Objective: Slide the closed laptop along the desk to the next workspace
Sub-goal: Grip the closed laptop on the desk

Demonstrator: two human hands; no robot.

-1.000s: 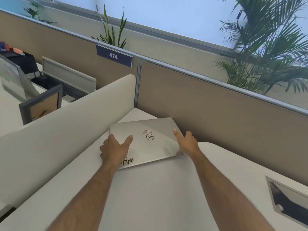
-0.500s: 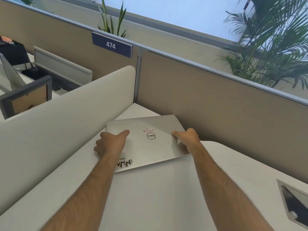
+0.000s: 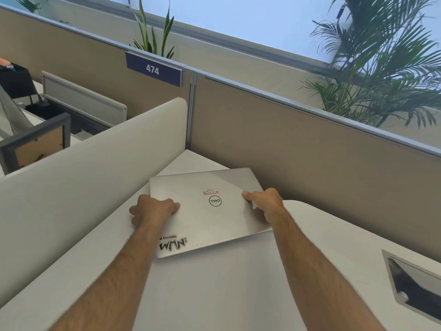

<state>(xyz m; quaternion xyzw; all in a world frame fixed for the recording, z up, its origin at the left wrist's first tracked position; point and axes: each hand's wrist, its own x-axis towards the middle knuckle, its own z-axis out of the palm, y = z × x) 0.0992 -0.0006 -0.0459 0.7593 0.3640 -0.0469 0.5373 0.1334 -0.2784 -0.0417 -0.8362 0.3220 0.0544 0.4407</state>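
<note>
My left hand (image 3: pixel 152 207) is on the left edge of the silver Dell laptop (image 3: pixel 214 218). My fingers curl over that side and my thumb lies flat on the lid, so this hand is gripping the laptop. My right hand (image 3: pixel 265 203) is on the right edge, with the thumb on top of the lid and the other fingers tucked down around the side, gripping it too.

The laptop is closed and lies flat on the white tabletop (image 3: pixel 214 295). It sits in the far corner, just beside the white curved divider (image 3: pixel 83 182) on my left and near the tan partition wall (image 3: pixel 310 163) behind it. It is turned a bit, so its corners do not line up with the walls.

The lid has a round Dell logo (image 3: pixel 215 201) in the middle (upside down from where I stand) and a small red-and-white label (image 3: pixel 211 191) just past it — the words on it are too small to read. Near me, at the left corner, there is a black-and-white sticker (image 3: pixel 172 244) with "Devfolio" above big letters.

On the tabletop to my right there is a cable opening (image 3: pixel 415 285) with a grey frame, well apart from the laptop. A blue sign (image 3: pixel 153 69) with 474 hangs on top of the partition, and a palm plant (image 3: pixel 381 68) stands behind the wall — more green leaves poke up near the sign.
</note>
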